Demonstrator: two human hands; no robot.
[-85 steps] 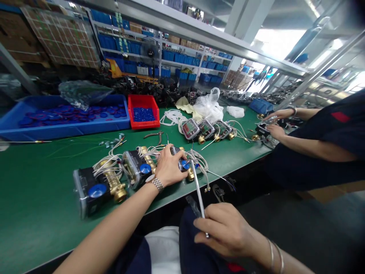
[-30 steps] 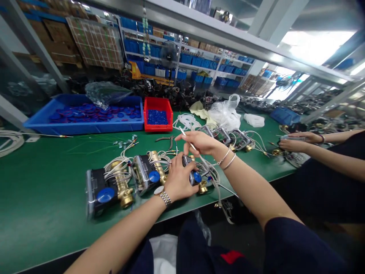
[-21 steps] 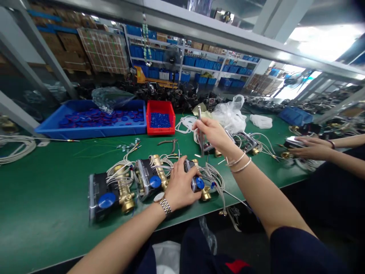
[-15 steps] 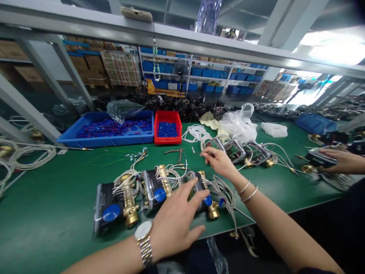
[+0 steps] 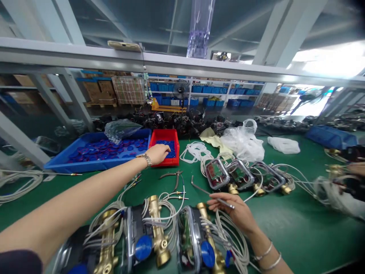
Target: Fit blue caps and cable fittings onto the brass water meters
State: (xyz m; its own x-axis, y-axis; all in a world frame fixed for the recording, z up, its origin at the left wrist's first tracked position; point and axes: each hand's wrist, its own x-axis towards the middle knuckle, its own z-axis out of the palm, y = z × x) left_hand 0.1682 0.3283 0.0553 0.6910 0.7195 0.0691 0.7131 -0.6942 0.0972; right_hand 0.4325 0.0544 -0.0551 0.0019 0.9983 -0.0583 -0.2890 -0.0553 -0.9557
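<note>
Your only view comes from your head, facing forward and down across the green bench (image 5: 285,213), close above its near side, with shelving (image 5: 211,95) well beyond.

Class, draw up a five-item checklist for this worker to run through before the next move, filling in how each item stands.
1. Left hand at the red bin: ok, it is over it.
2. Blue part gripped by the left hand: cannot tell, too small to make out.
3. Rod held in the right hand: ok.
4. Pliers apart from both hands: ok.
5. Front right meter gripped by a hand: not ok, neither hand grips it.
</note>
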